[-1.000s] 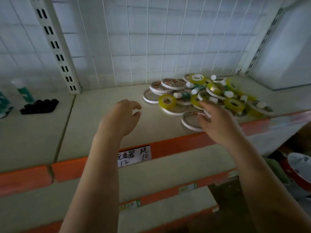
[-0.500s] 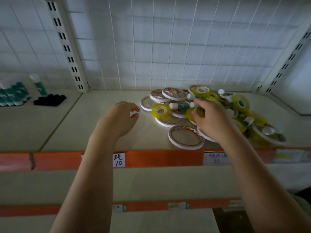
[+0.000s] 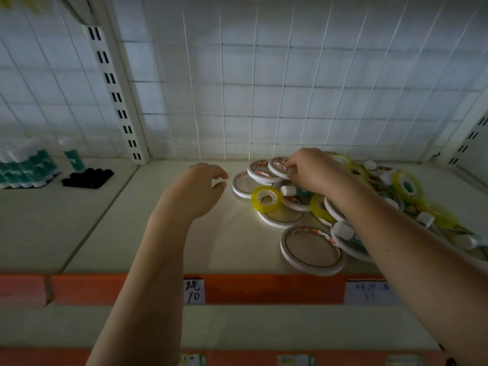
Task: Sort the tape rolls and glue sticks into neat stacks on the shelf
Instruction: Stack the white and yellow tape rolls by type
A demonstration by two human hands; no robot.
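A loose pile of white flat tape rolls, yellow tape rolls and white-capped glue sticks covers the right half of the shelf (image 3: 184,249). My right hand (image 3: 309,170) reaches over the pile and pinches the rim of a white tape roll (image 3: 278,167) at the pile's back left, tilting it up. A yellow tape roll (image 3: 266,198) and a glue stick (image 3: 289,191) lie just in front of that hand. One large white tape roll (image 3: 311,249) lies near the front edge. My left hand (image 3: 195,191) hovers left of the pile, fingers loosely curled, holding nothing.
A wire grid backs the shelf. A slotted upright (image 3: 116,96) divides it from the left bay, where green-and-white glue sticks (image 3: 26,167) stand beside a black block (image 3: 88,177). An orange front strip carries price labels (image 3: 195,291). Lower shelves show below.
My right hand moved from the pile's front edge to its back left and took hold of a white tape roll. The left hand stayed put; the camera tilted upward and closer.
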